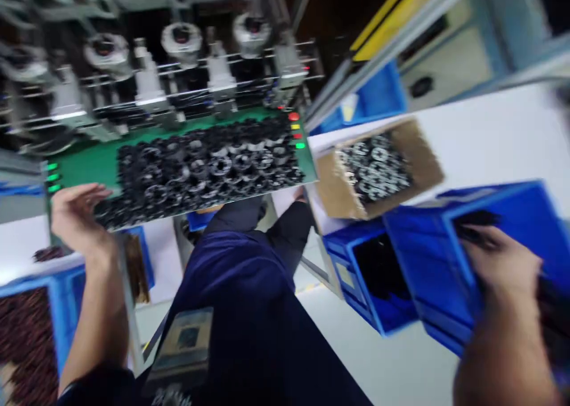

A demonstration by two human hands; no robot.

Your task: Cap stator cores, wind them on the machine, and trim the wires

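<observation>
My left hand (76, 215) rests at the near left corner of a green work surface (89, 165), its fingers curled against the edge of a heap of dark ring-shaped parts (200, 167). Whether it holds a part is hidden. My right hand (501, 262) grips the rim of a tilted blue plastic crate (427, 257) at the right, fingers hooked over the wall with a dark thing under them. The whole view is smeared by motion.
An open cardboard box (421, 156) of metal rings sits on a white table right of the green surface. A second blue bin (356, 275) stands below it. A blue bin (53, 299) of brownish parts is at lower left. Machine heads (180, 41) stand behind the heap.
</observation>
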